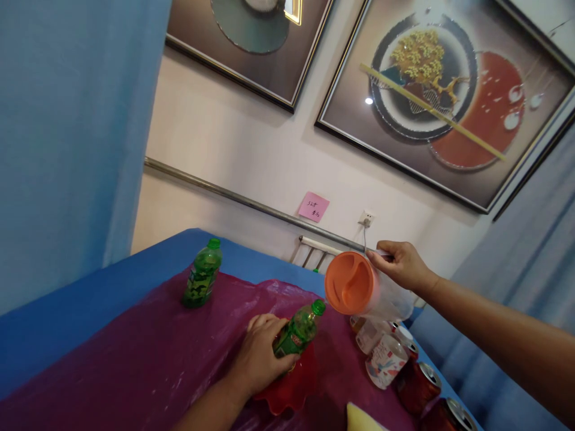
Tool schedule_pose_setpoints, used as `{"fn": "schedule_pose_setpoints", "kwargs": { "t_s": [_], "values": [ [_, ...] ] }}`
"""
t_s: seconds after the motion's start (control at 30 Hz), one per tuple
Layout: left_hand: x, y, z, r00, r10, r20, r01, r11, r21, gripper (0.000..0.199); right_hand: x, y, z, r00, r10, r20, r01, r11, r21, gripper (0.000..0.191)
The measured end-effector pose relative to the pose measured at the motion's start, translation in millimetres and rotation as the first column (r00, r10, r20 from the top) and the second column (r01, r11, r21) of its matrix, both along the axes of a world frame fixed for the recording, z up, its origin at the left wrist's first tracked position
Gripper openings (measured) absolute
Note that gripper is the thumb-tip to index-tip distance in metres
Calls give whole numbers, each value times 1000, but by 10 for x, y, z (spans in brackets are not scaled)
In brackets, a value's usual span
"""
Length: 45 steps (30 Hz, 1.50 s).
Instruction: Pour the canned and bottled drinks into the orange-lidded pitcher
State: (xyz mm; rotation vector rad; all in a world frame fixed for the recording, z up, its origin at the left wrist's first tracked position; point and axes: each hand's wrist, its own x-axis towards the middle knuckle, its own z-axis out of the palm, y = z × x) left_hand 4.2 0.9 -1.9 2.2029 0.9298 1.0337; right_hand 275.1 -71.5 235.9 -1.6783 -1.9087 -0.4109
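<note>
My left hand (263, 356) is wrapped round a green plastic bottle (303, 329), which leans to the right over a red dish with a wavy rim (287, 395). Whether the bottle's base touches the dish is hidden by my hand. In my right hand (404, 263) is the handle of a translucent pitcher (393, 299), tipped on its side in the air. Its orange lid (349, 282) faces left, above and to the right of the bottle's neck. No stream of liquid shows between the two.
Another green bottle (203, 274) stands at the back left of the purple plastic sheet (148, 347). Along the right edge are a labelled clear container (387, 361) and several red cans (420, 388). Something yellow (362, 419) lies at the front. A metal rail (233, 193) crosses the wall behind.
</note>
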Motion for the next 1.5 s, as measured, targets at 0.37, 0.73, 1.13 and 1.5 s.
{"fn": "schedule_pose_setpoints", "kwargs": {
  "t_s": [0.37, 0.73, 1.13, 1.5],
  "values": [
    [1, 12, -29, 1000, -10, 12, 10, 1000, 15, 51, -2, 2, 9, 1000, -5, -3, 5, 1000, -7, 47],
    [-4, 6, -12, 1000, -9, 11, 9, 1000, 5, 50, 4, 9, -1, 1000, 4, 9, -4, 1000, 3, 48],
    [-6, 1, -15, 1000, -3, 16, 3, 1000, 10, 50, -12, -9, 13, 1000, 3, -3, -3, 1000, -2, 47],
    [-1, -1, -6, 1000, -7, 13, 7, 1000, 10, 47, -34, -27, 42, 1000, -22, 12, 23, 1000, -17, 46]
  ]
}}
